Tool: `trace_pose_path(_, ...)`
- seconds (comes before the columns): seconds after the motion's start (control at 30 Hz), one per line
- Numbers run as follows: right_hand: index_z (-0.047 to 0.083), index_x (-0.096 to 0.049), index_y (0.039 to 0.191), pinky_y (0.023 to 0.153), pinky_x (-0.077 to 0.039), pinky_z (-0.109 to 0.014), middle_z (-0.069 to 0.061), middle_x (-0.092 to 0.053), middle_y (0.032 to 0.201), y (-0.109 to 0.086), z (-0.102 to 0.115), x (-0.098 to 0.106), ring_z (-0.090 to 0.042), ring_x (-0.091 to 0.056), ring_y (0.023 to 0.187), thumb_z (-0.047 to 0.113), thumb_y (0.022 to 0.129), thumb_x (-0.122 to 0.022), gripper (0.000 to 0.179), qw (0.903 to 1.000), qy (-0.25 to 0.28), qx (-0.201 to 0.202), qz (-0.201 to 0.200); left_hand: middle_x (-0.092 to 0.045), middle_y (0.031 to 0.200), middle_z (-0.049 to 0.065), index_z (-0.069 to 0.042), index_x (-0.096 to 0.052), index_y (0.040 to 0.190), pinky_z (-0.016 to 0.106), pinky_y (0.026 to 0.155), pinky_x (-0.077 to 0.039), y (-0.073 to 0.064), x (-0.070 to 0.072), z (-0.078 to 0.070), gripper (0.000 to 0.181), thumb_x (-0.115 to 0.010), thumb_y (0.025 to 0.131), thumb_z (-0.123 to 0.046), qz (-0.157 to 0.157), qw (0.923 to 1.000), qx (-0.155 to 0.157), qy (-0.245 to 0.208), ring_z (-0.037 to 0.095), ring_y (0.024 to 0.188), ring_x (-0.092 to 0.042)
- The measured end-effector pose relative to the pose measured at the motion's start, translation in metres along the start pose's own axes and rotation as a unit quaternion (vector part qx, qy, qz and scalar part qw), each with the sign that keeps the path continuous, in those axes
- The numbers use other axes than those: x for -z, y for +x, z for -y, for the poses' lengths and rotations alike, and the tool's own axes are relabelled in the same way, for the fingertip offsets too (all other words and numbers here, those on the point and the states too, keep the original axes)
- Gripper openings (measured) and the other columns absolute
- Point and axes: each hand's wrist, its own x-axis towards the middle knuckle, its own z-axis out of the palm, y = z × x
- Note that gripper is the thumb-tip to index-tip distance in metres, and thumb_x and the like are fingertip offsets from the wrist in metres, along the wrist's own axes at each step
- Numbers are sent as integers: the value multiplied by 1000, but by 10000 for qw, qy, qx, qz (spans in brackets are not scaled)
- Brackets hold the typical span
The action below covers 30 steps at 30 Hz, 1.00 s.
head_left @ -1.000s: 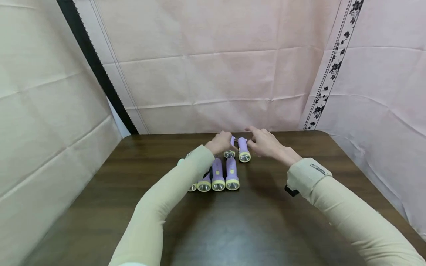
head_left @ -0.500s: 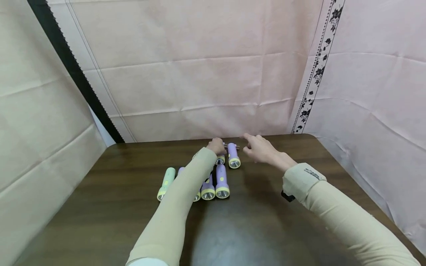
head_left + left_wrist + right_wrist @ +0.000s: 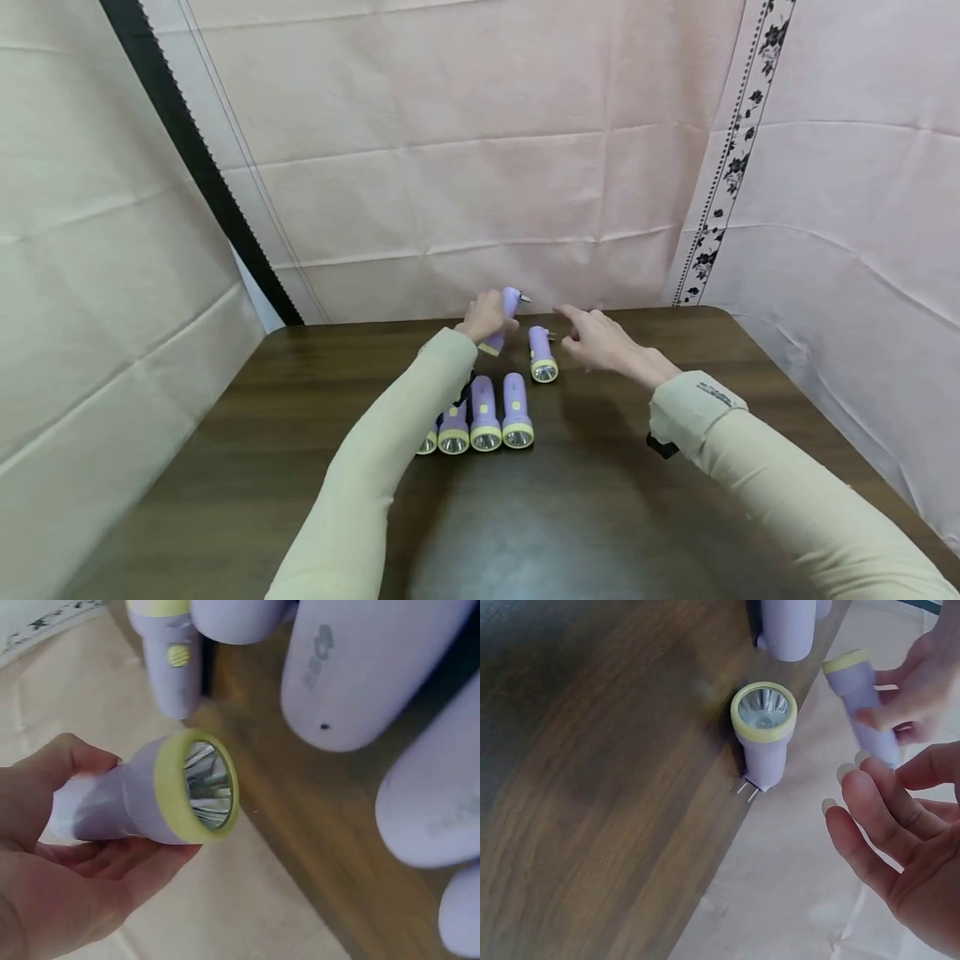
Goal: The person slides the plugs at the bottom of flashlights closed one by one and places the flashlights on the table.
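Observation:
My left hand [image 3: 482,318] grips a purple flashlight [image 3: 142,787] with a pale yellow ring round its lens. In the head view this flashlight is tilted above the back of the table, metal plug prongs [image 3: 524,298] sticking out at its tail. My right hand [image 3: 600,342] hovers at the back right with loosely bent fingers, holding nothing. Nearest to it, a second purple flashlight [image 3: 541,343] lies on the table, lens toward me; the right wrist view shows its two prongs [image 3: 747,789] folded out. Closer to me, more purple flashlights [image 3: 485,410] lie side by side, some partly hidden by my left arm.
The brown wooden table [image 3: 600,517] ends at the back against a pale cloth curtain [image 3: 450,200]. More cloth hangs along the left and right sides. A dark strip [image 3: 202,167] runs down the back left corner.
My left hand has lifted the purple flashlight off the back of the table and tilted it. My right hand stays near the other back flashlight. The head view has shifted slightly.

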Motion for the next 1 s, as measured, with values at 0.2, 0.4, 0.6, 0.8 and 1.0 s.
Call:
trace_pose_path(0.2,18,-28,152,51,-44,-29,3,-56,52,0,5,2,-11,-56,40,6,84,-53,73,9996,104,244,80,-65,104,13,-4,-57,112,38,79,-54,-15,11,-2,42,-75,76,-17,90,9972,-740,-111,28,91,-64)
trace_pose_path(0.4,29,-23,153,42,-36,-27,5,-47,45,2,15,3,-11,-54,38,7,83,-53,79,9989,-45,447,129,-65,108,11,-7,-56,120,42,86,-50,-23,16,2,49,-76,75,-13,73,9918,-1273,-18,26,97,-62)
trace_pose_path(0.6,25,-26,153,42,-40,-28,4,-48,47,0,25,2,-12,-54,39,7,86,-55,75,9985,-21,432,337,-66,108,11,-9,-56,119,42,85,-50,-28,20,9,49,-76,74,-11,55,9861,-1656,-98,26,97,-62)
trace_pose_path(0.8,21,-26,153,39,-39,-25,5,-45,45,-6,31,4,-8,-46,33,4,87,-55,74,9974,-87,641,325,-67,109,12,-7,-59,119,39,87,-50,-37,25,7,48,-76,74,-6,-80,9813,-1907,-237,25,98,-63)
trace_pose_path(1.0,22,-28,152,38,-34,-24,6,-40,45,-13,36,0,-6,-43,32,7,84,-56,75,9981,-47,593,161,-67,109,13,-7,-59,120,40,85,-52,-55,20,4,48,-76,75,-5,-158,9801,-1916,-487,26,97,-64)
